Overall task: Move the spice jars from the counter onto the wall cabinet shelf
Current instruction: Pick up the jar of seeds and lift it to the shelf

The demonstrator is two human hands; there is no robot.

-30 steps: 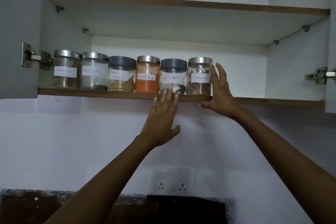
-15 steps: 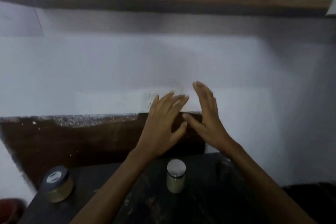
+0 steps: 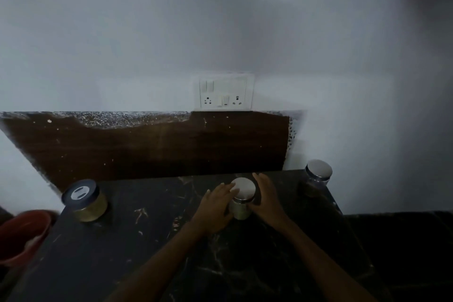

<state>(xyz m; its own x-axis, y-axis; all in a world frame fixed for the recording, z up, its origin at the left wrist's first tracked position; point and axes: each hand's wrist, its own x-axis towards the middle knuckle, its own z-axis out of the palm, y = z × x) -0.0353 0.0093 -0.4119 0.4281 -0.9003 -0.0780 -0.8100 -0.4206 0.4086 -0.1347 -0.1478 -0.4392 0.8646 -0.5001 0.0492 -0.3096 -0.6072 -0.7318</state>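
The left hand (image 3: 215,208) and right hand (image 3: 266,200) close on the middle jar (image 3: 241,211) from either side. The fingers of both are curved round it. The left fingertips lie against the edge of its lid (image 3: 244,187), and the right hand wraps its other side with the thumb low on the glass. The jar stands upright on the table (image 3: 147,240), between the two palms. Both forearms reach in from the bottom edge of the view.

This jar is short and round, of clear glass, with a flat silver lid that catches the light. What is inside looks pale and yellowish. The picture is too dim to say more.

Well to the left of the middle jar, near the table's left edge, stands a wider jar with a dark lid (image 3: 84,201). It has a white label on top and is mostly full of something yellow-brown. To the right of the middle jar and a little further back, at the table's far right corner, is a third jar with a silver lid (image 3: 317,176). Its contents are dark and unclear.

Further left than the dark-lidded jar, off the table's edge and lower, is a red bucket (image 3: 22,235). Its inside is blurred. Behind the middle jar a brown panel (image 3: 147,147) runs along the wall (image 3: 122,44). Above the panel is a white socket plate (image 3: 225,92) with switches.
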